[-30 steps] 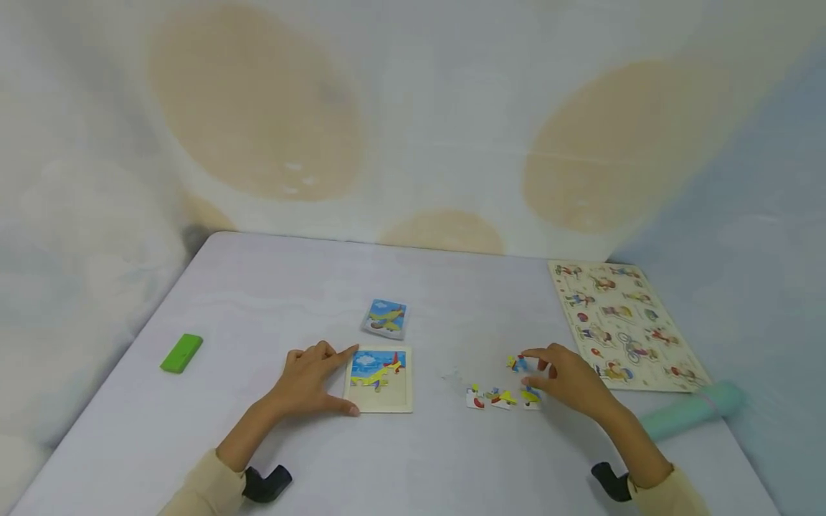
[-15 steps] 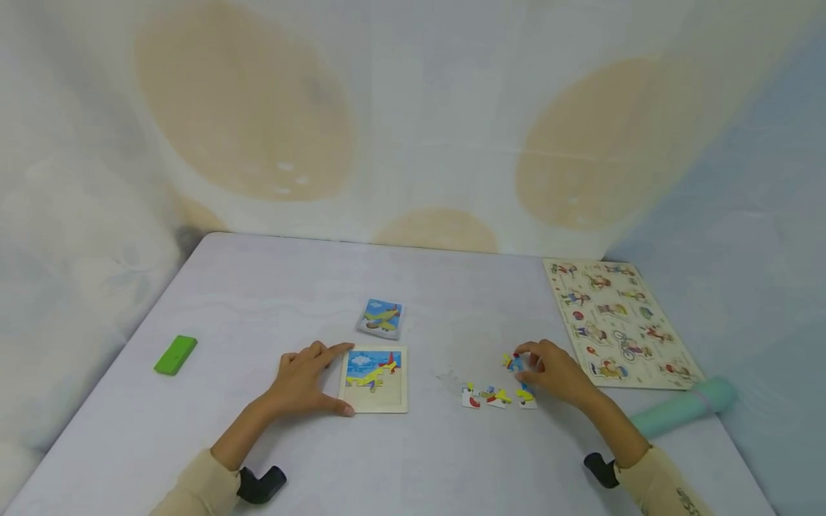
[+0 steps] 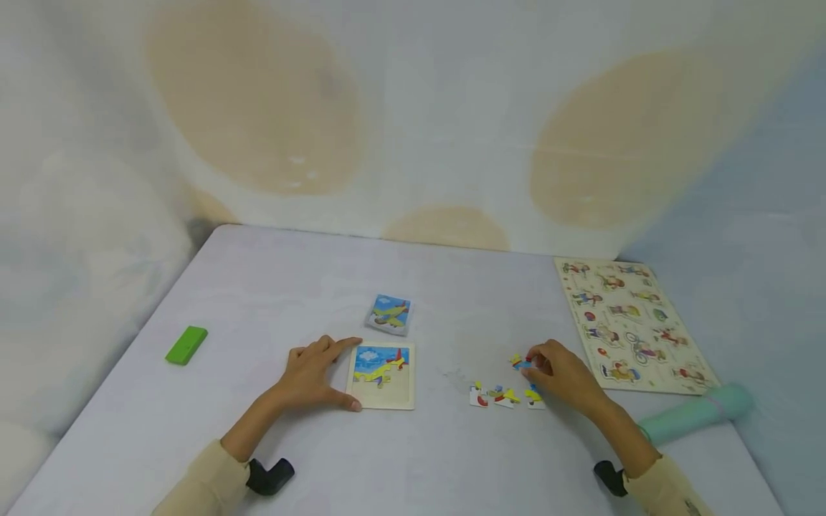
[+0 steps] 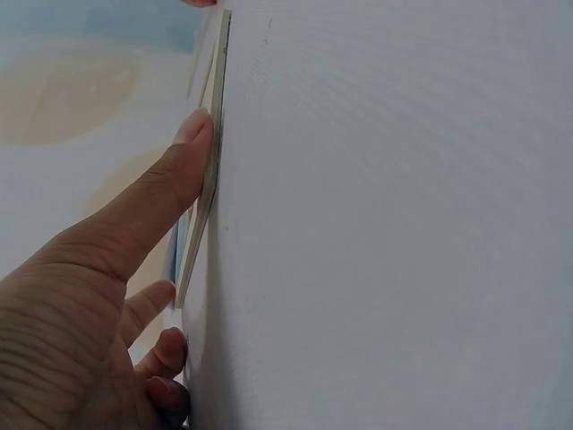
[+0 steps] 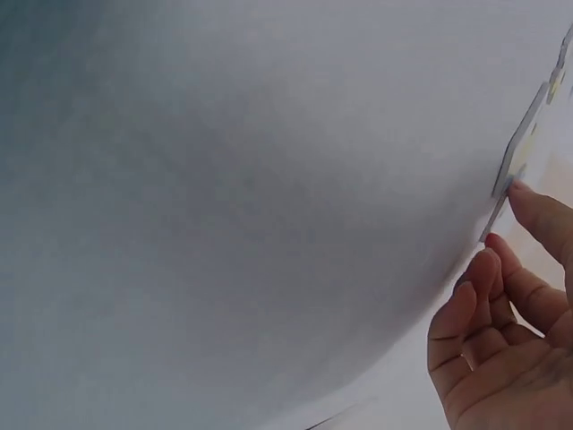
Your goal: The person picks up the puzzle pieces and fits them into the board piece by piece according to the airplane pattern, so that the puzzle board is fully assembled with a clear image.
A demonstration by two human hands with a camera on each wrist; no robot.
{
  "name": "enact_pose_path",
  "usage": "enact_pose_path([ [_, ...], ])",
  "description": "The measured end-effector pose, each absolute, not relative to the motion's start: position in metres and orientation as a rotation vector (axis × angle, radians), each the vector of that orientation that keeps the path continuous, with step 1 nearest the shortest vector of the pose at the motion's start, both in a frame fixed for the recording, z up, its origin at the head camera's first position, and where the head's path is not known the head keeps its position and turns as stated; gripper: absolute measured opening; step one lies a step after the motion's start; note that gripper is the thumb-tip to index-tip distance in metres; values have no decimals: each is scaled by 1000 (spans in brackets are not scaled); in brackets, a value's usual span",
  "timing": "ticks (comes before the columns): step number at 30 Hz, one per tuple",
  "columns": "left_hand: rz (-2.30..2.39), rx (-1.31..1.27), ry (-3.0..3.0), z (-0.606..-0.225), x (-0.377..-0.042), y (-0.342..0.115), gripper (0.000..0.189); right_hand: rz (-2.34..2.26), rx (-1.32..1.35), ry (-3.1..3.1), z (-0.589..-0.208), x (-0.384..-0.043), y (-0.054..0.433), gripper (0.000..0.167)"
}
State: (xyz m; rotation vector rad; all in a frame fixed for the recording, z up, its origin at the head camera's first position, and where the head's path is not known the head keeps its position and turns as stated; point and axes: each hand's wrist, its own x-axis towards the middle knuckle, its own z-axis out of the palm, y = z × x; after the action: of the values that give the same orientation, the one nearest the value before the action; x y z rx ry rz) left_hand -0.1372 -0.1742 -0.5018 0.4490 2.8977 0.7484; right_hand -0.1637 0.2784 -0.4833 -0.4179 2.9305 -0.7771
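Observation:
My left hand [image 3: 311, 376] rests at the left side of a wooden puzzle board [image 3: 403, 395], index finger at its upper left corner and thumb at its lower left corner. In the left wrist view the thumb [image 4: 157, 193] presses against the edge of the puzzle board [image 4: 218, 112]. Part of an airplane picture fills the board's upper half; bare wood shows below. My right hand [image 3: 563, 376] pinches a blue and yellow puzzle piece [image 3: 518, 362] by its right side, low over the table. Loose puzzle pieces [image 3: 505, 398] lie in a row just below it.
A small airplane picture packet [image 3: 390, 314] lies behind the board. Far left is a green block [image 3: 186, 345]. On the right lie a large picture board [image 3: 635, 326] and a rolled teal mat [image 3: 697, 416] by the table's edge.
The right thumb and index finger have closed in on the blue and yellow puzzle piece, which has turned slightly. The left hand stays at the board. The head view shifts slightly.

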Motion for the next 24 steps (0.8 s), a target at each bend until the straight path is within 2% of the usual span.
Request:
enact_pose_path([
  [8,732,436,2894,-502,-139,-173,109,-724,-440,3001,-482,-162,278,17],
  [24,760,441,2898,-502,-139,-173,109,-938,-543,3010,-478,-157,265,18],
])
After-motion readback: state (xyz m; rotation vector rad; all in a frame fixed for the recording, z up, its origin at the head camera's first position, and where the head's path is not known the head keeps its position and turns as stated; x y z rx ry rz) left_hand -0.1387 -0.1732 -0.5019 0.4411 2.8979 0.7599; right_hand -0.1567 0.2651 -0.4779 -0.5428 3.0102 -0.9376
